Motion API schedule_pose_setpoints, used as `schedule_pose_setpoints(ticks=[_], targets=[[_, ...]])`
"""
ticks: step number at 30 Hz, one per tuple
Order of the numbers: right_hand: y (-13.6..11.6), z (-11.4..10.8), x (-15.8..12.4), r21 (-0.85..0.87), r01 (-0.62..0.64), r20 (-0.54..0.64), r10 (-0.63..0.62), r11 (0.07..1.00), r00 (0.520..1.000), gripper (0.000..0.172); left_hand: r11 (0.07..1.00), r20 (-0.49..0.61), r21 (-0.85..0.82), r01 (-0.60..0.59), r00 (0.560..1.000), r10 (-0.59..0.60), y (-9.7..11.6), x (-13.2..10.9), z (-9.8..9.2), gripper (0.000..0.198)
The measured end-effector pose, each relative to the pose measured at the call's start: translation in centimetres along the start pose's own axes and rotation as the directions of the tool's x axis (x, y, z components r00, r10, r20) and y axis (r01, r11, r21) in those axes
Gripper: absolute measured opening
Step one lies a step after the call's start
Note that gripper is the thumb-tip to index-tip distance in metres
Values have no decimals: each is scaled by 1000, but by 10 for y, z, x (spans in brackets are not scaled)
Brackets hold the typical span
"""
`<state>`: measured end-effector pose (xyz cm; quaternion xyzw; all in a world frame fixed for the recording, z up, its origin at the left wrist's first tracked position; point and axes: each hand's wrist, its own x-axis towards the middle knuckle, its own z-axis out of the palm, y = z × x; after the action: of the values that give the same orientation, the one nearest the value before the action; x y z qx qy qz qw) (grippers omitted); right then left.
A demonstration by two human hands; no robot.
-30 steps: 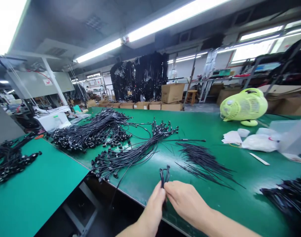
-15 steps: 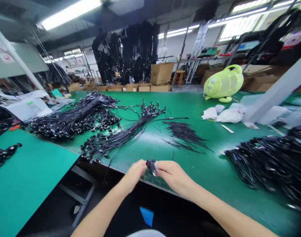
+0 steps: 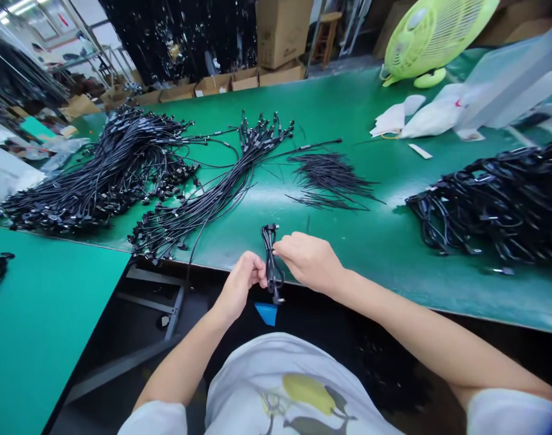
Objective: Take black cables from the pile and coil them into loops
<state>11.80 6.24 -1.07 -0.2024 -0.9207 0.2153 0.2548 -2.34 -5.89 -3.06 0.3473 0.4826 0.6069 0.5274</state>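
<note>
A black cable [image 3: 270, 257], folded into a narrow bundle with connectors at its ends, stands roughly upright at the table's front edge. My left hand [image 3: 242, 285] grips it from the left, fingers curled and thumb against its lower half. On the other side, my right hand [image 3: 311, 261] is closed in a pinch, its fingertips at the middle of the bundle. What lies between those fingertips is too small to make out. Beyond the hands are a bunch of long straight black cables [image 3: 224, 187] and a pile of short thin black strips [image 3: 333, 175].
A large heap of black cables [image 3: 117, 163] lies at the left, and folded cable bundles [image 3: 497, 202] are piled at the right. A yellow-green fan [image 3: 432, 39] stands at the back right, near white plastic bags [image 3: 432, 115]. A lower green table [image 3: 44, 314] adjoins at the left.
The view has tilted down. The cable bundle now shows lengthwise between my hands, where before mostly its end was visible. My right hand has turned, with its knuckles up.
</note>
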Motion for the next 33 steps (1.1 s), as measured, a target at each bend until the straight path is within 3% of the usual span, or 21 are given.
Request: schedule_pose_setpoints(ticks=[2,3,5,7,8,10,11,12,13,14,17,19,21,22,24,27,30,33], targets=[[-3,1,-4,-202,153,-43,-165,967,985,30,997,11,74,11,1000,-12,-3,6,-2,43],[-3,2,-6,-224,186,-43,-200,957,979,31,993,39,119,-14,999,10,-4,8,-2,43],[-4,5,-7,-96,143,-36,-147,985,988,30,980,104,185,-76,993,57,-6,10,-1,45],[-5,9,-8,242,-41,46,31,969,998,30,966,124,225,-130,987,104,-9,10,3,44],[-6,10,-7,436,-179,143,129,882,981,32,957,116,247,-154,985,129,-10,10,5,44],[-5,11,-7,695,-449,382,240,562,892,38,938,93,290,-191,981,171,-11,11,8,45],[-5,10,-6,733,-541,476,258,412,841,42,932,74,302,-199,980,185,-11,11,10,43],[-3,7,-6,731,-596,536,260,332,803,44,932,55,305,-197,980,189,-10,12,11,42],[-1,4,-6,712,-614,552,270,341,789,45,938,30,293,-184,983,183,-9,13,11,40],[2,-1,-6,682,-597,516,300,422,802,46,953,4,261,-154,987,159,-9,15,11,40],[8,-14,-6,530,-406,136,398,745,907,36,995,-42,99,-10,999,14,-10,17,12,48],[9,-16,-5,501,-271,-57,343,822,937,41,997,-13,16,71,997,-71,-14,18,16,52],[5,-10,-3,527,-203,-61,275,825,959,44,994,30,-18,110,994,-110,-16,17,23,47],[3,-5,-2,523,-212,-47,277,825,960,37,992,60,-35,123,991,-120,-17,17,27,44],[-1,5,-1,475,-274,-82,352,836,932,23,983,136,-94,155,980,-141,-14,15,32,39],[-3,12,0,461,-331,-161,445,823,881,17,941,263,-195,276,939,-220,-4,11,33,40],[-2,9,-1,600,-358,-78,498,715,864,19,873,303,-279,400,899,-315,1,9,31,35],[2,5,1,661,-388,21,501,643,865,22,818,265,-350,455,886,-380,-5,12,33,41]])
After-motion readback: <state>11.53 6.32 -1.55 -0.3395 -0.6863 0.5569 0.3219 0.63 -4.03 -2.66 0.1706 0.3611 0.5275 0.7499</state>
